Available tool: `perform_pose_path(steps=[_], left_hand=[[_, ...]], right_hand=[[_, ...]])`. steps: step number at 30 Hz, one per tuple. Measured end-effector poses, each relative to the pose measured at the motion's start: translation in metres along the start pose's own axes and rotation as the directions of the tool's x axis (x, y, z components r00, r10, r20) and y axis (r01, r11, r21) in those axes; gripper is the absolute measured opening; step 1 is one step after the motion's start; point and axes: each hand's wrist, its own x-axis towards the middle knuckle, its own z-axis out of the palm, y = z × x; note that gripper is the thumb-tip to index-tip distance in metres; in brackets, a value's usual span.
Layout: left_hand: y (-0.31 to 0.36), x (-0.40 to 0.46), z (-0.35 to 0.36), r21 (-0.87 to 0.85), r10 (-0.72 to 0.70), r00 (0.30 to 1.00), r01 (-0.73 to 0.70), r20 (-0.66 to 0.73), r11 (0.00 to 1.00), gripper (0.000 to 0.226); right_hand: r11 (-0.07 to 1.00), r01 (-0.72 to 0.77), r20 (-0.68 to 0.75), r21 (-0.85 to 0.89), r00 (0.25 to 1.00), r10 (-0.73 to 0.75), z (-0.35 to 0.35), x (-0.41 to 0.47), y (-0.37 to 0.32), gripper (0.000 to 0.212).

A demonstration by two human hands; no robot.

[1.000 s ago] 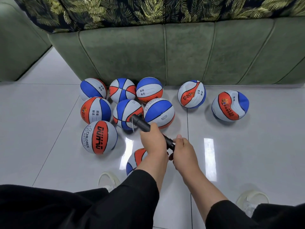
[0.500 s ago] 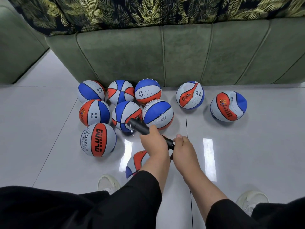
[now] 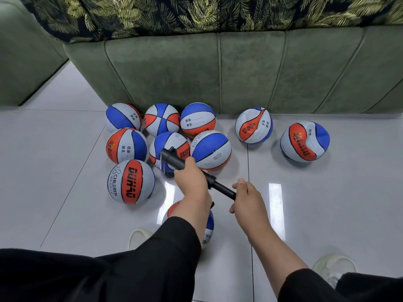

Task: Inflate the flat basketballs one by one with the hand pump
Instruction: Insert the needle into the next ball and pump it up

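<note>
My left hand (image 3: 192, 184) grips the black pump (image 3: 174, 159) barrel; my right hand (image 3: 248, 199) grips its handle, rod (image 3: 222, 189) partly extended. Ball being filled (image 3: 209, 225) sits on floor (image 3: 327, 192) beneath my left forearm. Two dented balls (image 3: 254, 126) lie apart, right.

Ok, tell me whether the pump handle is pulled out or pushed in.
Pulled out. A stretch of rod shows between the pump barrel in the left hand and the handle gripped by the right hand.

Ball cluster (image 3: 168, 138) blocks 11 o'clock, sofa (image 3: 239, 70) walls 12; bare floor (image 3: 327, 203) free at 3.
</note>
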Motion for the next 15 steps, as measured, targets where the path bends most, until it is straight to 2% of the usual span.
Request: perform_pose_path(steps=[9, 15], left_hand=[[-0.017, -0.024, 0.005, 0.015, 0.017, 1.0, -0.017, 0.025, 1.0, 0.027], [-0.004, -0.007, 0.002, 0.017, 0.006, 1.0, -0.007, 0.025, 1.0, 0.018]], right_hand=[[1.0, 0.018, -0.004, -0.007, 1.0, -0.018, 0.012, 0.002, -0.012, 0.041], [1.0, 0.015, -0.006, 0.003, 1.0, -0.014, 0.0, -0.002, -0.006, 0.037]])
